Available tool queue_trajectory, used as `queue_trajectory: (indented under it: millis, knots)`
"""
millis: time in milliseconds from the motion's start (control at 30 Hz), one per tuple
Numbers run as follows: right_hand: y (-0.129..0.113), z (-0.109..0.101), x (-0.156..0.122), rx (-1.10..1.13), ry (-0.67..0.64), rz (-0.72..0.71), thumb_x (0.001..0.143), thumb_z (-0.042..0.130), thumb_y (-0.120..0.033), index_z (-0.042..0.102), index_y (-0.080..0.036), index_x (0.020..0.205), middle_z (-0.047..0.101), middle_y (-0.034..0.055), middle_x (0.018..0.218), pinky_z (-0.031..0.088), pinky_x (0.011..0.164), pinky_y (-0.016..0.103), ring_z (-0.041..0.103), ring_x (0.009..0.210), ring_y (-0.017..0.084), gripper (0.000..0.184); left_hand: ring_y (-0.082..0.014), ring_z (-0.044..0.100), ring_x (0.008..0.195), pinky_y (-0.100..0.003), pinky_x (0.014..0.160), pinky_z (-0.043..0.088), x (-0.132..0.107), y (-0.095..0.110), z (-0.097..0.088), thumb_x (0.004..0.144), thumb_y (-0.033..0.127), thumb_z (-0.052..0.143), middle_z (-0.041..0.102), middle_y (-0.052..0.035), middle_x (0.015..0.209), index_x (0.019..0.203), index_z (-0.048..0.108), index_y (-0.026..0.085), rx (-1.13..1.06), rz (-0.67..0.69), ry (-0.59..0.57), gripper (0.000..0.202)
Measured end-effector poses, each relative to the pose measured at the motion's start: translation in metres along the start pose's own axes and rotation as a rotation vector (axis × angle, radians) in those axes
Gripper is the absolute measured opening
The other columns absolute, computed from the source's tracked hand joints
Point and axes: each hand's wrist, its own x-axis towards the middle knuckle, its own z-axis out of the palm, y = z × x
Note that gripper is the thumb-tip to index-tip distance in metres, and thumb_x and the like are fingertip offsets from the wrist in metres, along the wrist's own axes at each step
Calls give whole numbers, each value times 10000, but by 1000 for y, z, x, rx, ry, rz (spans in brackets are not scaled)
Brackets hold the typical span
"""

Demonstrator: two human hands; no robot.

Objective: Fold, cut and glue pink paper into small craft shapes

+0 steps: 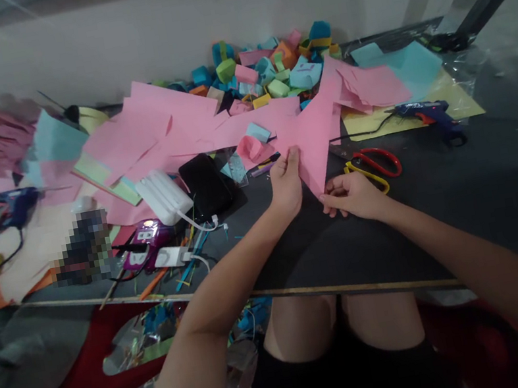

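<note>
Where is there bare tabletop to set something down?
On the dark tabletop, the widest bare patch is at right, bordered by a glue gun, scissors and the right forearm. Between that forearm and the left forearm is another, below the held pink sheet. Left is crowded with pink paper sheets and a black case; the back, with folded paper pieces.

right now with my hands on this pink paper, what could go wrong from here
The right hand, pinching the lower tip of the pink paper sheet, is close to the scissors with red and yellow handles, so it might knock them. The dark blue glue gun with an orange trigger lies over a yellow sheet; if hot, it could mark it, though heat can't be seen.
</note>
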Motion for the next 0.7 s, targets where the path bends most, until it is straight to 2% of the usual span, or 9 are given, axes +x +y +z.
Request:
queue_trajectory:
  millis: [100, 233, 400, 500, 533, 600, 700]
  knots:
    - [-2, 1, -1, -17, -8, 2, 608, 891, -506, 704, -149, 745, 733, 65, 636, 392, 354, 179, 611, 461, 106, 426, -77, 448, 616, -223, 604, 391, 0, 1, -3, 858, 486, 762, 482, 58, 642, 676, 580, 183, 91, 65, 9, 397]
    - [-2, 0, -1, -2, 64, -91, 632, 870, -539, 749, -153, 786, 722, 48, 639, 386, 387, 203, 555, 456, 86, 433, -97, 397, 582, -256, 587, 337, -4, 11, -7, 866, 445, 762, 423, 59, 574, 602, 543, 202, 344, 170, 25, 421]
    - [-1, 2, -1, -48, 155, -219, 620, 883, -558, 745, -171, 709, 675, 20, 573, 443, 494, 243, 563, 487, 104, 420, -130, 527, 666, -265, 631, 397, -13, 14, -6, 872, 400, 768, 620, 18, 695, 785, 676, 236, 399, 178, -1, 208]
    - [-4, 2, -2, -99, 224, -259, 646, 858, -599, 712, -182, 636, 618, 2, 504, 420, 492, 257, 513, 448, 99, 442, -114, 552, 634, -249, 615, 424, -14, 11, -4, 828, 385, 813, 624, 36, 680, 948, 691, 243, 351, 172, -34, 222]
    - [-4, 0, -1, -96, 259, -271, 652, 850, -611, 709, -183, 634, 609, 0, 497, 412, 489, 259, 500, 442, 97, 452, -106, 562, 617, -240, 605, 436, -14, 9, -4, 806, 390, 832, 622, 44, 667, 1019, 688, 242, 321, 148, -80, 297]
    - [-4, -4, 0, -63, 339, -299, 660, 846, -615, 717, -180, 653, 608, 1, 505, 399, 485, 260, 493, 447, 97, 454, -104, 603, 604, -226, 577, 474, -12, 7, -4, 741, 425, 875, 657, 37, 682, 1107, 682, 223, 276, 49, -243, 460]
    - [2, -14, 6, 0, 429, -343, 677, 863, -556, 736, -177, 672, 615, 1, 530, 380, 482, 254, 503, 468, 95, 399, -140, 697, 661, -215, 539, 535, -7, 4, -4, 669, 511, 892, 739, -32, 760, 1016, 728, 160, 311, -100, -509, 520]
